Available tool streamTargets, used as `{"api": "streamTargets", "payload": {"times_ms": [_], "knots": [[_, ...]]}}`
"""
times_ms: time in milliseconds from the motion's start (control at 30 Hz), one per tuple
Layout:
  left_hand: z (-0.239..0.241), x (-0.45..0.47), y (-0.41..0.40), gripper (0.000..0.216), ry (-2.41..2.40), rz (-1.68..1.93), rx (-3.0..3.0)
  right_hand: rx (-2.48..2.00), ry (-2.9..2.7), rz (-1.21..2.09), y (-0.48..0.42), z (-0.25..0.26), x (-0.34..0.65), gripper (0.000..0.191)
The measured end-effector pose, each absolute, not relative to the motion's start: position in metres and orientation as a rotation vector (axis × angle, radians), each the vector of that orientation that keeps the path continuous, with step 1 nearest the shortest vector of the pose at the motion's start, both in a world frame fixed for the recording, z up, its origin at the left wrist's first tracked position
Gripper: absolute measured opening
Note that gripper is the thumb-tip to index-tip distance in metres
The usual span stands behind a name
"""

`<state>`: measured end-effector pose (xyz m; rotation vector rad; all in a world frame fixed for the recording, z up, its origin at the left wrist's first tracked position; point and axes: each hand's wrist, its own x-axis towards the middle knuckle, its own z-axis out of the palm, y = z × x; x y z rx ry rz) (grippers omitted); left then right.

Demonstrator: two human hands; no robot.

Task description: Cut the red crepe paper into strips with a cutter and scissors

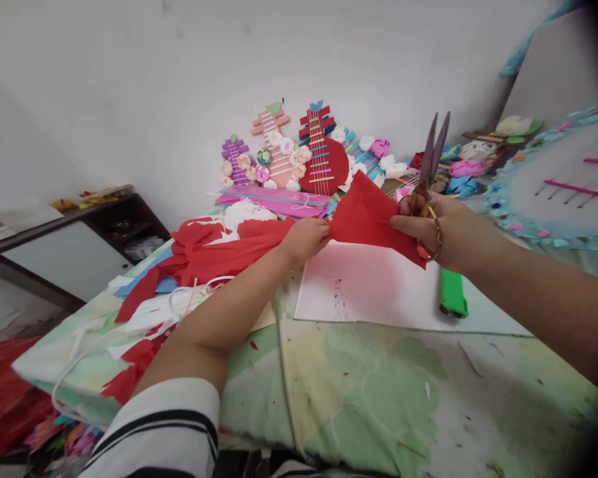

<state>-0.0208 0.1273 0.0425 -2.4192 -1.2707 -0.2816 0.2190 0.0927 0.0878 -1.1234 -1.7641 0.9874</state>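
A piece of red crepe paper (369, 216) is stretched between my hands above a white board (359, 285). My left hand (306, 240) pinches its left corner, fingers closed. At its right edge, the thumb of my right hand (446, 226) presses on the paper. That same hand is closed round a pair of scissors (434, 149), whose blades point upward, slightly apart and away from the paper. Just below my right hand, a green box cutter (452, 292) lies on the board. More red crepe paper (224, 249) is heaped left of my left hand.
Several decorated craft instruments (323, 156) lean against the wall at the back, with paper flowers (468, 169) to the right. A blue-trimmed panel (568, 179) stands at the far right. A patterned cloth (379, 392) covers the table; a low cabinet (74, 259) is at left.
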Motion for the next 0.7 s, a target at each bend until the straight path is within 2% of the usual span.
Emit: {"api": "streamTargets", "payload": {"times_ms": [133, 300, 400, 567, 700], "knots": [[0.046, -0.036, 0.124, 0.021, -1.236, -0.288, -2.322, -1.076, -1.983, 0.88, 0.074, 0.081, 0.207, 0.022], [0.034, -0.051, 0.125, 0.027, -1.167, -0.242, -2.262, -0.887, -2.622, 0.489, 0.037, 0.053, 0.18, 0.009], [0.026, -0.051, 0.128, 0.023, -1.148, -0.195, -2.231, -0.767, -2.819, 0.438, 0.02, 0.037, 0.169, 0.005], [0.024, -0.043, 0.129, 0.025, -1.057, -0.118, -2.277, -0.829, -2.824, 0.426, 0.015, 0.032, 0.169, 0.005], [0.023, -0.031, 0.117, 0.024, -1.088, -0.112, -2.309, -1.225, -2.536, 0.29, 0.041, 0.047, 0.181, 0.018]]}}
